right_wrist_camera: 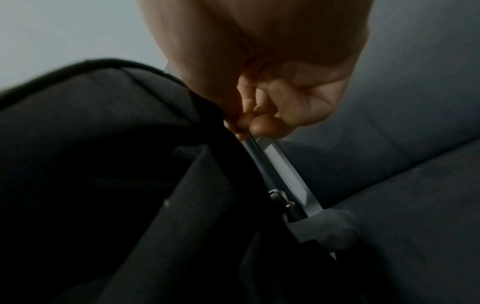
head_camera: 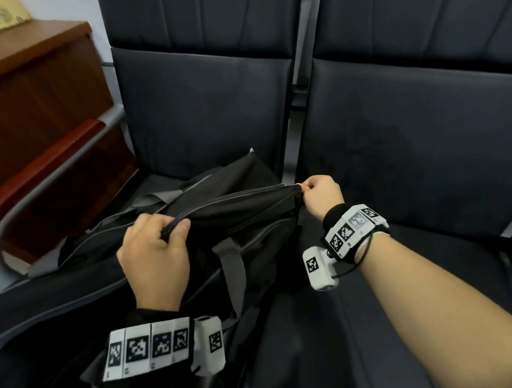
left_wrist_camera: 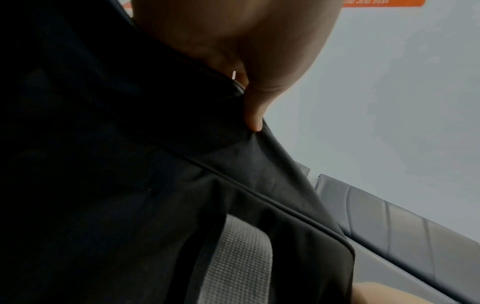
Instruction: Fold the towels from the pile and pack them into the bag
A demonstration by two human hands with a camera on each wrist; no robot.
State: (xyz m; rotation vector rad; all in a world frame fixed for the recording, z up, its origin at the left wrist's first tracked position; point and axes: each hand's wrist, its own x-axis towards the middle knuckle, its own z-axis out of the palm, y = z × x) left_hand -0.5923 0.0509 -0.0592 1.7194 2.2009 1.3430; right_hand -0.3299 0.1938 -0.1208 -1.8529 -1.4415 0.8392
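Head view: a limp black fabric duffel bag (head_camera: 235, 215) is lying at frame centre on a dark padded seat (head_camera: 417, 151), its zipped top running left-right. Left hand (head_camera: 155, 252) is clutching the zip edge; right hand (head_camera: 322, 194) is pinching the end.

Left wrist view: fingers (left_wrist_camera: 253, 115) are curling over the soft rim, a grey webbing strap (left_wrist_camera: 239, 263) hanging below.

Right wrist view: fingertips (right_wrist_camera: 259, 123) are nipping the bag's end. It looks light and floppy, best gripped by the rim.

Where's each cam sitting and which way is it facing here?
Head: on the head, facing forward and down at the black bag on dark seats; left hand and right hand show.
Left wrist: along the left hand gripping the bag's edge.
Right wrist: along the right hand pinching the bag's end.
Shared: all three show the bag and seats.
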